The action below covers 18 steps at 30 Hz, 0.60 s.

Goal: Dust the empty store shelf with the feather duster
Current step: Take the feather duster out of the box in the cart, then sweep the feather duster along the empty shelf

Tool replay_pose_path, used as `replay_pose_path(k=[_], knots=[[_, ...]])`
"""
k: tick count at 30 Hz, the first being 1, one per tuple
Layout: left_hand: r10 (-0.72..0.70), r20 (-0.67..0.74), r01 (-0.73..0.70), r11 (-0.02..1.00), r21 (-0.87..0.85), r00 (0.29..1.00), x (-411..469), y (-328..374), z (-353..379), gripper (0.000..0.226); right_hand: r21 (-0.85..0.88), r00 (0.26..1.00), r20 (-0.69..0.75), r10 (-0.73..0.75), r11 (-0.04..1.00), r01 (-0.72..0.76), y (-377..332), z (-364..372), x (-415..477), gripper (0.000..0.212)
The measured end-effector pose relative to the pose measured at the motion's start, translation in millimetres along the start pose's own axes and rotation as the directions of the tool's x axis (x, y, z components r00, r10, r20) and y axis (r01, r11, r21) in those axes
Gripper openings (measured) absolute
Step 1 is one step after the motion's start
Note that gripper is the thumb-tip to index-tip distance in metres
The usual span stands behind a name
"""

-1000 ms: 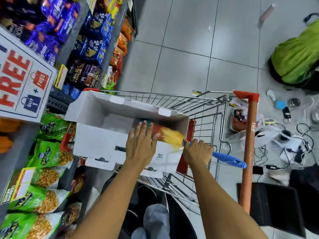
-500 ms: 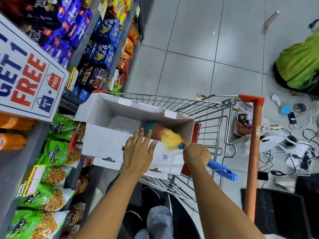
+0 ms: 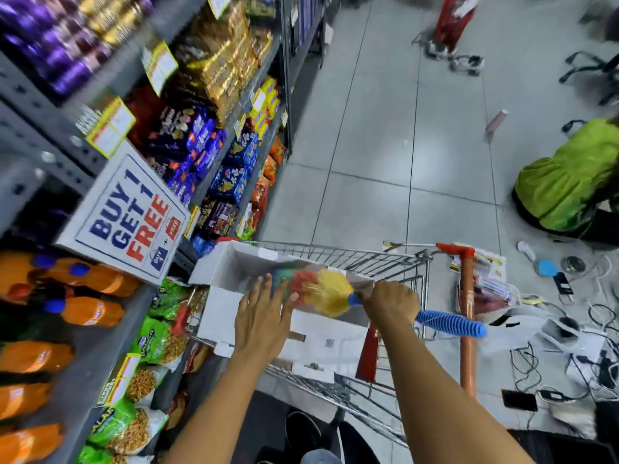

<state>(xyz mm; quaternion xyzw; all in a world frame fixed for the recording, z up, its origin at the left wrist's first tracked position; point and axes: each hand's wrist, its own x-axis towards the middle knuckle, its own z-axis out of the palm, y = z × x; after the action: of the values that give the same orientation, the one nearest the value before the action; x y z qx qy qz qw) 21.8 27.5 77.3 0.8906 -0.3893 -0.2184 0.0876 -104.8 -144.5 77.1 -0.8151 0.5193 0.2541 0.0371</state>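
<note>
Right hand (image 3: 390, 301) clenched on feather duster (image 3: 321, 291), head over white box (image 3: 231, 308) in cart (image 3: 395, 262). Left hand (image 3: 263, 318) flat, fingers spread, released, against box's near wall.

Motion blur smears the duster head (image 3: 318, 291) and the far-left packets (image 3: 60, 48), labels unreadable. The right hand (image 3: 390, 301) hides the middle of the duster handle. The box (image 3: 234, 316) floor is partly behind the left hand (image 3: 263, 324). The green-clad person (image 3: 566, 185) runs off the right edge.
</note>
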Motion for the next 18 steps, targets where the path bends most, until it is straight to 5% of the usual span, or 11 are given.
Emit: replay_pose_path(k=[5,11,15,18], knots=[[0.012,-0.12,-0.015,1.0,-0.019,0.993,-13.9,13.4,-74.4,0.053,-0.046,0.979,-0.147,-0.143,0.989,0.138,25.8,-73.7,-26.2,0.062],[0.142,-0.292,-0.1,0.983,0.153,0.946,-27.4,27.8,-183.8,0.056,-0.037,0.926,-0.295,-0.235,0.971,0.234,72.5,-155.7,-57.7,0.067],[0.193,-0.438,-0.132,0.977,0.165,0.878,-52.9,40.9,-266.3,0.095,0.096,0.92,-0.327,-0.216,0.961,0.259,96.4,-209.4,-82.5,0.063],[0.232,-0.548,-0.153,0.97,0.187,0.804,-76.3,48.4,-324.9,0.094,0.264,0.911,-0.357,-0.206,0.913,0.31,99.2,-253.7,-103.3,0.062]])
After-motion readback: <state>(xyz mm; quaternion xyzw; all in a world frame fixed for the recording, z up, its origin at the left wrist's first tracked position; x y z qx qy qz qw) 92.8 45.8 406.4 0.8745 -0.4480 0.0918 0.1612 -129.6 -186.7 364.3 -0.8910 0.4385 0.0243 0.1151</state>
